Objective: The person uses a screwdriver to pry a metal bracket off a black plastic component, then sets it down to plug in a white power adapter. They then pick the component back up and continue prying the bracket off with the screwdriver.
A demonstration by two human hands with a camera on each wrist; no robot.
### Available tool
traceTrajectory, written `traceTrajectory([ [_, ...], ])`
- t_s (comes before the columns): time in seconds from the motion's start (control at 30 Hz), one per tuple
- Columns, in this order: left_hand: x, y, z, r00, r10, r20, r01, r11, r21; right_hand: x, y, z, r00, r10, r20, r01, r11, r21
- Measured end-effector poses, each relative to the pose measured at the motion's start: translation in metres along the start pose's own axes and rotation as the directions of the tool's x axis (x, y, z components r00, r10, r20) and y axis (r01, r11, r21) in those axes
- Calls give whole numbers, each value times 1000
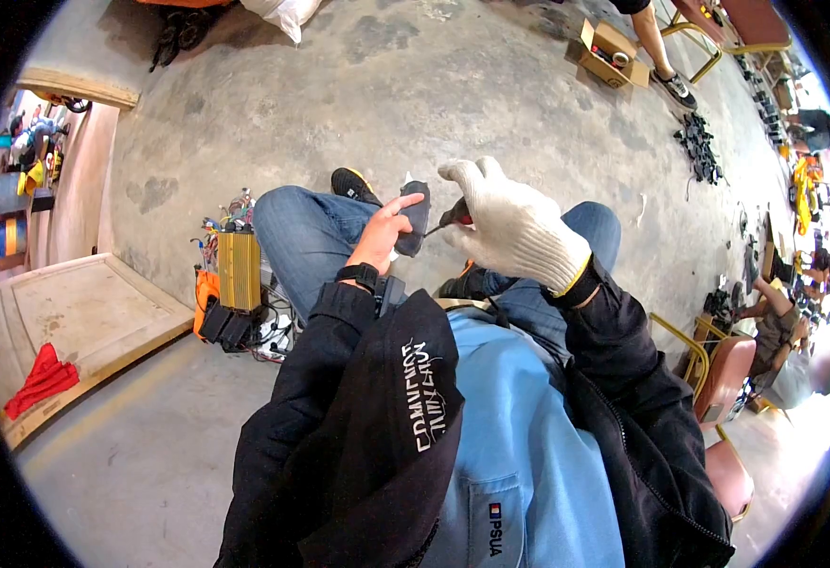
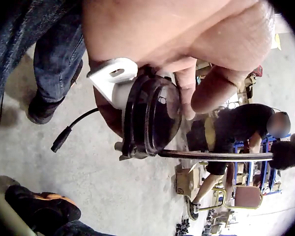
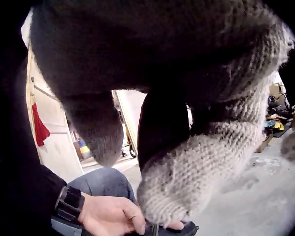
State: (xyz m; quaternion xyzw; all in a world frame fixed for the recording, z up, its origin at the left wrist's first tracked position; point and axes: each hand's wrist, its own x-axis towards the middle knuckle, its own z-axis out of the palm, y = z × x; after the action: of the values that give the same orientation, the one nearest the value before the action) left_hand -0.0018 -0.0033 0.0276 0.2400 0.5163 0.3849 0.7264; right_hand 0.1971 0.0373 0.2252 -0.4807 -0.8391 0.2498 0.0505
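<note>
My bare left hand (image 1: 380,235) holds a dark, rounded device (image 1: 416,220) above my lap. Seen from the left wrist, the device has a glossy black dome (image 2: 164,115), a white bracket (image 2: 112,81) and a short black cable ending in a connector (image 2: 62,139). A white knitted glove covers my right hand (image 1: 521,225), which grips a screwdriver (image 1: 456,216) with a black and red handle. Its metal shaft (image 2: 216,156) runs to the lower edge of the device, where the tip is hidden. In the right wrist view, gloved fingers (image 3: 196,172) hide most of the handle.
A gold metal box (image 1: 240,272) with wires stands on the floor beside my leg. Farther left lies a wooden panel (image 1: 83,312) with a red cloth (image 1: 43,381). An open cardboard box (image 1: 612,57) and black parts (image 1: 699,149) lie at the far right, near another person.
</note>
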Motion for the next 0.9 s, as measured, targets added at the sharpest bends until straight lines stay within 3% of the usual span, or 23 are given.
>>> traceTrajectory([
  [0.17, -2, 2, 2, 1000, -16, -4, 16, 999, -28, 2, 4, 5, 997, -67, 36, 67, 998, -5],
  [0.27, -1, -1, 1, 1000, -18, -2, 18, 999, -41, 3, 2, 5, 997, 57, 60, -54, 998, -44],
  [0.43, 3, -3, -2, 1000, -18, -1, 17, 998, -66, -1, 5, -2, 997, -64, 50, 60, 995, 84],
  [0.57, 2, -2, -1, 1000, -25, 3, 25, 990, -138, -2, 7, 7, 998, -61, 9, 61, 998, -4],
  [0.63, 2, -2, -1, 1000, -29, -1, 28, 986, -164, 1, 5, 9, 996, 85, 25, -83, 993, -80],
  [0.67, 4, -2, -1, 1000, -24, -4, 23, 986, -164, 1, 5, 7, 997, 80, 22, -78, 994, -81],
  [0.8, 9, -13, -7, 997, 54, 48, -45, 983, -175, -6, 8, -4, 999, -34, 42, 32, 997, 65],
  [0.83, 3, -7, 1, 994, 60, 95, -33, 962, -270, -4, 8, -4, 996, -78, 37, 74, 993, 90],
  [0.87, 12, -22, -7, 991, 107, 74, -93, 981, -170, -5, 10, 1, 993, -114, -29, 116, 992, 47],
  [0.9, 11, -25, -9, 956, 276, 104, -271, 961, -57, -4, 4, 4, 998, -39, -54, 42, 998, 43],
])
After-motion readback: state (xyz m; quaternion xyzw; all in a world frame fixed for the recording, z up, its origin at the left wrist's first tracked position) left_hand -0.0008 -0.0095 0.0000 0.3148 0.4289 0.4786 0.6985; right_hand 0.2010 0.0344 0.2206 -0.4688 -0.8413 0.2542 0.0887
